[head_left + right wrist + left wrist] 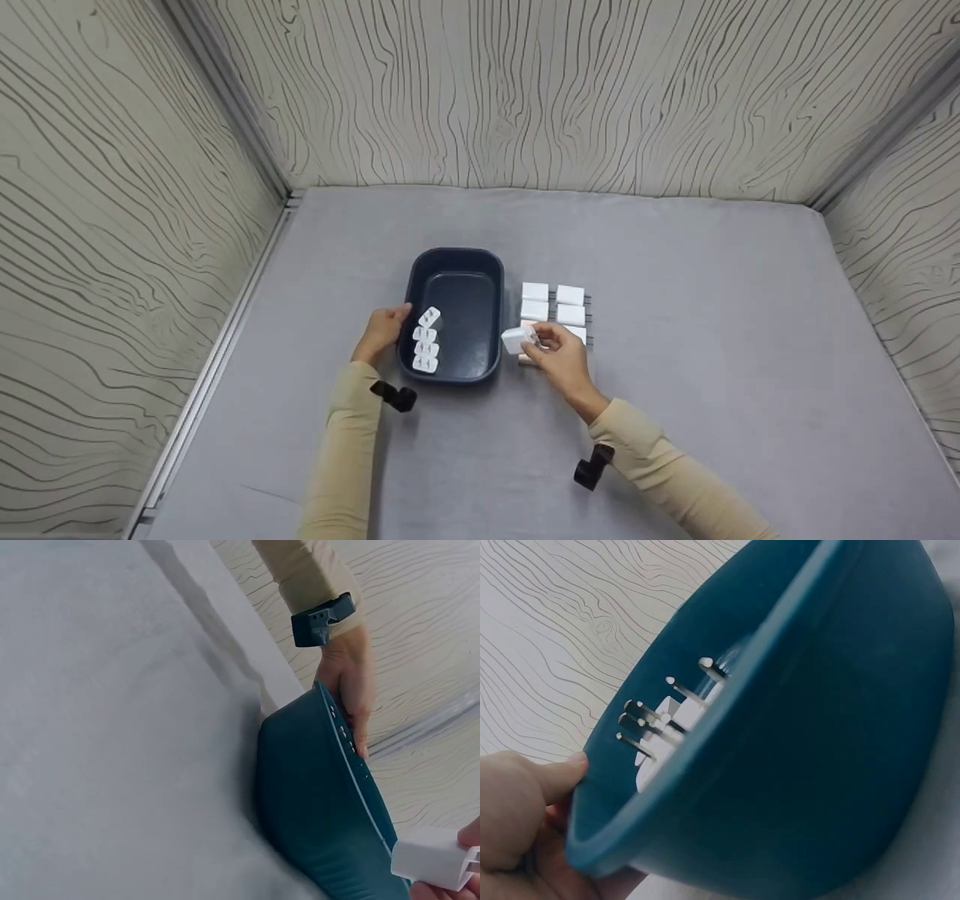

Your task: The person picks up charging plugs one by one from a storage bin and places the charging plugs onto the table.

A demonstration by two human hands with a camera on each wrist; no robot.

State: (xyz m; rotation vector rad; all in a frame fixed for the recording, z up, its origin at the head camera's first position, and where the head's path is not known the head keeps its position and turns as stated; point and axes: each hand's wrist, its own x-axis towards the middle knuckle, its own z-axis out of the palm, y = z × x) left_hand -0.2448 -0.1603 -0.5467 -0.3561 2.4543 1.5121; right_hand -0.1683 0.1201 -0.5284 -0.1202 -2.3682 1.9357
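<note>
A dark blue rectangular tub [493, 315] stands on the cloth, and my left hand [382, 330] grips its left rim, thumb over the edge in the left wrist view. Inside, along the left wall, several white plug adapters [426, 349] stand in a row with their pins up. My right hand [562, 360] pinches one white plug adapter [515, 340] by its pin end, just beyond the tub's right rim. Beneath and behind that hand, more white plug adapters [571, 314] lie in two columns, pins pointing right; some are partly covered by the hand.
Grey cloth [705, 322] covers the table. Wood-grain panels [480, 90] enclose it at the back and both sides, with a metal rail [202, 375] along the left edge. Black wrist cameras [592, 466] sit on both sleeves.
</note>
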